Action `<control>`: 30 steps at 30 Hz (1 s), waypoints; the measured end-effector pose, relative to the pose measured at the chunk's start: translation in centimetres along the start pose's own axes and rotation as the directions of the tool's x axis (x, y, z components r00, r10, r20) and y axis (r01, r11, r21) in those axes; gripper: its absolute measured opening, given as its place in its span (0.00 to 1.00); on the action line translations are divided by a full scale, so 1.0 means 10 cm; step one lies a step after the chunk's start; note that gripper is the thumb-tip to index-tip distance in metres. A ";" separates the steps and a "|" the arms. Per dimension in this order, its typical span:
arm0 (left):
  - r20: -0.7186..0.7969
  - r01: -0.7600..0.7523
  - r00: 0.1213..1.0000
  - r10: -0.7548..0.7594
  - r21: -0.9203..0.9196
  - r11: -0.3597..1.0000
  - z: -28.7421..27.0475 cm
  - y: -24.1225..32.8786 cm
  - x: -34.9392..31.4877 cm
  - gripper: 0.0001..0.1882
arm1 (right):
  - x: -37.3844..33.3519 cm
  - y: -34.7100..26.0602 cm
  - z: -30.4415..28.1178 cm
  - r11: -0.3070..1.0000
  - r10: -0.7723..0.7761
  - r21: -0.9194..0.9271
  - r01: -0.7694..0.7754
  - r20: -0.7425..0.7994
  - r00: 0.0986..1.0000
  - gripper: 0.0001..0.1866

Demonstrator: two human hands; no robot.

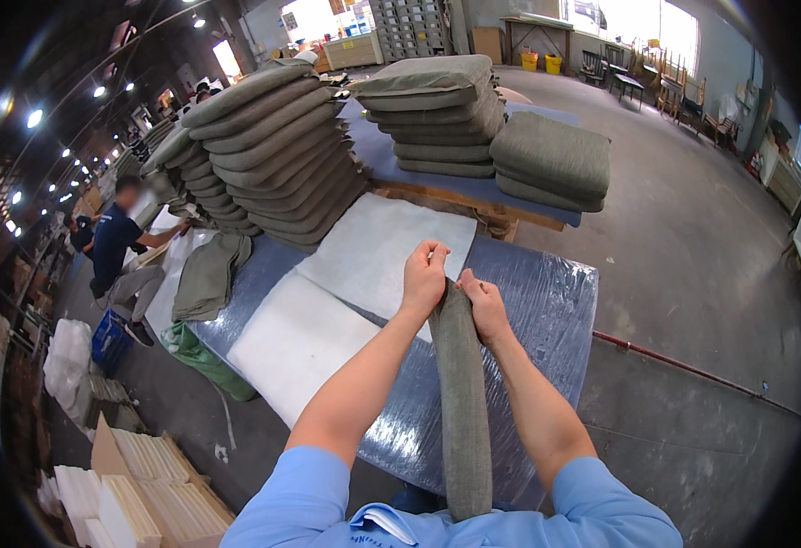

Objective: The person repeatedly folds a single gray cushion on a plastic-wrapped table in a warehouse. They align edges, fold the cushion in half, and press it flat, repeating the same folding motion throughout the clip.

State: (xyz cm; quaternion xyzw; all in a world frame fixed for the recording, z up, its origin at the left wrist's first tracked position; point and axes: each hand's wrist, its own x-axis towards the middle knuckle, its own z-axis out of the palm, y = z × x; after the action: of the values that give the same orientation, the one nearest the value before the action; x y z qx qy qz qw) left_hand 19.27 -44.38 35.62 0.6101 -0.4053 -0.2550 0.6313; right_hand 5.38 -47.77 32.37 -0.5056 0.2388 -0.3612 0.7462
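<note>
Over there, the bare left hand (426,274) and bare right hand (482,306) grip the far end of a long grey-green woven-fabric cushion (466,402), edge-up over the blue plastic-wrapped table (539,297), where slipping fingers could let it twist.

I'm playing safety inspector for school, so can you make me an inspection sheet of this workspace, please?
Surface: blue-grey tabletop under shiny, wrinkled wrap.
Job's things: long grey-green fabric piece held up off the tabletop; two white padding sheets lie flat; a tall cushion stack stands beyond them.
Clutter: crumpled green sheeting at the table's left edge; blue crate on the floor.
Hands: left hand and right hand both grip the fabric piece's far end.
Cables: reddish line along the floor, pipe or cable, cannot tell.
Surroundings: co-worker at left; yellow buckets and chairs far back.
</note>
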 end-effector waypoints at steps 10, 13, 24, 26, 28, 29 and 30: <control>-0.162 -0.082 0.970 0.179 0.478 0.875 0.23 0.01 0.11 0.20 | -0.12 0.08 0.03 0.981 -0.104 -0.184 0.066 -0.204 0.973 0.19; -0.139 -0.093 0.977 0.165 0.417 0.904 0.27 0.05 0.10 0.20 | -0.09 0.19 -0.04 0.982 -0.145 -0.148 0.116 -0.205 0.968 0.18; 0.137 0.046 0.988 -0.077 0.219 0.975 -0.24 0.03 -0.06 0.34 | -0.23 0.05 0.26 0.927 -0.301 -0.285 0.245 -0.174 0.937 0.23; 0.318 0.068 0.942 -0.109 0.137 0.988 -0.24 0.14 -0.15 0.34 | -0.20 0.02 0.10 0.846 -0.461 -0.408 0.342 -0.241 0.854 0.25; 0.458 0.060 0.884 -0.096 0.092 0.994 -0.16 0.28 -0.25 0.33 | -0.16 0.03 -0.09 0.739 -0.603 -0.543 0.397 -0.272 0.750 0.24; 0.481 0.048 0.872 -0.089 0.098 0.994 -0.14 0.33 -0.31 0.32 | -0.16 0.07 -0.15 0.763 -0.578 -0.522 0.381 -0.287 0.764 0.23; 0.506 0.035 0.859 -0.082 0.102 0.994 -0.10 0.38 -0.38 0.30 | -0.15 0.10 -0.22 0.785 -0.552 -0.501 0.363 -0.301 0.777 0.22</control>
State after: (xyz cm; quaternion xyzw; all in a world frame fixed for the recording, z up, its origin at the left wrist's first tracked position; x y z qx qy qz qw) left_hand 17.39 -40.27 38.66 0.5606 -0.5498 -0.4077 0.4661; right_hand 3.15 -47.60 30.66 -0.6025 0.3356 -0.5791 0.4348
